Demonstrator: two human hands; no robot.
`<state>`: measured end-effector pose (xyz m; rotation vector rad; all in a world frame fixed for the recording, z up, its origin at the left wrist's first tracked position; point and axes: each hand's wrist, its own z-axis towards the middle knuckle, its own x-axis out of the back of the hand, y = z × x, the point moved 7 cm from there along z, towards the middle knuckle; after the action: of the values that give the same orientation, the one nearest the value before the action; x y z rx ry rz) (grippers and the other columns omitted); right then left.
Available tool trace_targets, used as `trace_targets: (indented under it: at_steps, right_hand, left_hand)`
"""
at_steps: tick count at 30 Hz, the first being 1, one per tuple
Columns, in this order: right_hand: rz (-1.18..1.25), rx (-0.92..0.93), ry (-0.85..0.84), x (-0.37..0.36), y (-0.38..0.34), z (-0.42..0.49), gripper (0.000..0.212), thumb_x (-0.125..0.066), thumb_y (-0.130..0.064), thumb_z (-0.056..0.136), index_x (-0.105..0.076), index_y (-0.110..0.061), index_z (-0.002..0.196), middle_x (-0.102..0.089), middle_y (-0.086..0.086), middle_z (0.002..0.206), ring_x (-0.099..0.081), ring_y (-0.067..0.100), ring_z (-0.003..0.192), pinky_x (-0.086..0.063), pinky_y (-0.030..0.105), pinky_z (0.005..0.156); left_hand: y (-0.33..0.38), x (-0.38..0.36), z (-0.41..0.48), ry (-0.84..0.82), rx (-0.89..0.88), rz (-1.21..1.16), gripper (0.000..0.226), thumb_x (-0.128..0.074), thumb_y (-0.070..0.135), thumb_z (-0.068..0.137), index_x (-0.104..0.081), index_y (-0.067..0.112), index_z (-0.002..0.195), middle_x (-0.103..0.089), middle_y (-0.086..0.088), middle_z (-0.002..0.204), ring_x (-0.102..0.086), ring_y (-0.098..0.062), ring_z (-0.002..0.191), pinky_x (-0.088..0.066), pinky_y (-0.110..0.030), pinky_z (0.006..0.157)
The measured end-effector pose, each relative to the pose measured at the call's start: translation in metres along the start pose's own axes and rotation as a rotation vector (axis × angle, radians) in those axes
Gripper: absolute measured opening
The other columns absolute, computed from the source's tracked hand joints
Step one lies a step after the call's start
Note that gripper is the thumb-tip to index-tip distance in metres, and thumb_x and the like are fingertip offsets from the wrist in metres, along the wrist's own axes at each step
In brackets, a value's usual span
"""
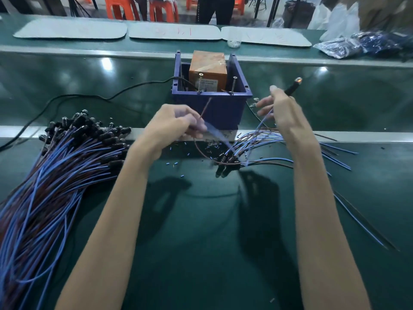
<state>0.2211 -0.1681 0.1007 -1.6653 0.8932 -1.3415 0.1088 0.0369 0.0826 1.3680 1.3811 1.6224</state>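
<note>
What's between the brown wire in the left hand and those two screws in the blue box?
Nothing visible. The thin brown wire, pinched by the left hand, rises in front of the blue plastic box; only open air separates its tip from the two upright metal screws. The right hand holds a black lamp aside.

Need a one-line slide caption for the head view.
Right hand holds a lit lamp while left hand pinches a brown wire near the blue box.

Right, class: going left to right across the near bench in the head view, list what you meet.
Big bundle of wired lamps → left hand pinching a brown wire → small cluster of black lamp heads → right hand holding a lit lamp → loose wires.
</note>
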Motion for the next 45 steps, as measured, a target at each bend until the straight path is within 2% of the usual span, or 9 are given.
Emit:
trace_targets:
  at_steps: [6, 10, 14, 17, 20, 24, 34, 42, 45]
  right_hand:
    - [0.284, 0.105, 0.101, 0.033, -0.018, -0.012, 0.042, -0.036, -0.021, 0.101, -0.058, -0.010, 0.068, -0.055, 0.003, 0.060, -0.048, 0.004, 0.039, -0.036, 0.013, 0.043]
    - [0.231, 0.506, 0.529, 0.079, -0.052, -0.039, 0.024, -0.041, -0.014, 0.090, -0.056, -0.023, 0.074, -0.057, -0.002, 0.078, -0.055, 0.005, 0.070, -0.043, 0.019, 0.067]
    - [-0.182, 0.840, 0.747, 0.073, -0.078, -0.067, 0.027, -0.042, -0.012, 0.086, -0.065, -0.001, 0.094, -0.038, -0.007, 0.097, -0.043, 0.008, 0.101, -0.034, 0.011, 0.094]
    - [-0.433, 0.801, 0.493, 0.036, -0.071, -0.048, 0.026, -0.049, 0.000, 0.085, -0.064, 0.002, 0.107, -0.045, 0.014, 0.111, -0.046, 0.020, 0.108, -0.029, 0.009, 0.097]
    - [-0.693, 0.535, -0.038, -0.016, -0.033, -0.021, 0.044, -0.050, 0.006, 0.084, -0.054, -0.002, 0.127, -0.040, 0.017, 0.129, -0.042, 0.028, 0.122, -0.030, 0.022, 0.104]
    - [-1.012, 0.251, -0.526, -0.058, 0.021, -0.019, 0.060, -0.058, -0.017, 0.092, -0.032, -0.016, 0.147, -0.037, 0.010, 0.148, -0.038, 0.027, 0.134, -0.034, 0.035, 0.106]
    - [-0.786, 0.333, -0.554, -0.061, 0.005, -0.023, 0.050, -0.054, -0.037, 0.095, -0.041, -0.028, 0.142, -0.054, -0.004, 0.135, -0.053, 0.018, 0.117, -0.041, 0.032, 0.098]
    - [-0.203, 0.455, -0.695, -0.078, -0.031, -0.055, 0.047, -0.070, -0.025, 0.086, -0.055, -0.021, 0.130, -0.068, -0.008, 0.111, -0.067, 0.007, 0.089, -0.051, 0.021, 0.082]
    - [0.023, 0.499, -0.803, -0.091, -0.040, -0.068, 0.026, -0.066, -0.010, 0.089, -0.063, -0.012, 0.115, -0.072, -0.002, 0.099, -0.068, 0.011, 0.084, -0.054, 0.026, 0.081]
  left_hand:
    - [-0.037, 0.032, -0.007, -0.324, 0.200, 0.693, 0.014, -0.061, 0.019, 0.089, -0.073, 0.024, 0.082, -0.076, 0.005, 0.082, -0.071, -0.010, 0.082, -0.051, -0.033, 0.094]
    - [-0.051, 0.081, -0.017, -0.195, 0.323, 0.863, 0.019, -0.082, 0.036, 0.072, -0.071, 0.028, 0.085, -0.074, 0.006, 0.074, -0.067, -0.008, 0.078, -0.049, -0.029, 0.083]
    - [-0.056, 0.089, -0.022, -0.190, 0.384, 0.879, 0.027, -0.088, 0.028, 0.064, -0.072, 0.029, 0.086, -0.075, 0.001, 0.081, -0.066, -0.014, 0.083, -0.050, -0.032, 0.087]
    - [-0.063, 0.079, -0.021, -0.234, 0.424, 0.919, 0.025, -0.089, 0.025, 0.062, -0.072, 0.033, 0.080, -0.074, 0.004, 0.082, -0.067, -0.016, 0.086, -0.050, -0.035, 0.093]
    - [-0.068, 0.077, -0.019, -0.238, 0.428, 0.910, 0.025, -0.088, 0.020, 0.063, -0.073, 0.032, 0.078, -0.074, 0.008, 0.082, -0.067, -0.017, 0.090, -0.050, -0.035, 0.094]
    - [-0.065, 0.101, -0.020, -0.178, 0.397, 0.858, 0.029, -0.092, 0.020, 0.056, -0.074, 0.029, 0.077, -0.074, 0.012, 0.074, -0.066, -0.012, 0.083, -0.049, -0.028, 0.080]
    - [-0.071, 0.101, -0.021, -0.250, 0.359, 0.852, 0.025, -0.085, 0.004, 0.066, -0.075, 0.023, 0.078, -0.068, 0.005, 0.065, -0.061, -0.012, 0.067, -0.041, -0.025, 0.064]
    - [0.048, 0.058, -0.039, 0.017, -0.447, 0.237, 0.019, -0.079, 0.020, 0.067, -0.069, 0.029, 0.080, -0.074, 0.006, 0.084, -0.070, -0.004, 0.076, -0.053, -0.013, 0.074]
    - [0.071, 0.012, -0.040, 0.032, -0.535, 0.032, 0.020, -0.079, 0.010, 0.075, -0.066, 0.019, 0.086, -0.074, 0.009, 0.083, -0.071, -0.007, 0.081, -0.055, -0.019, 0.076]
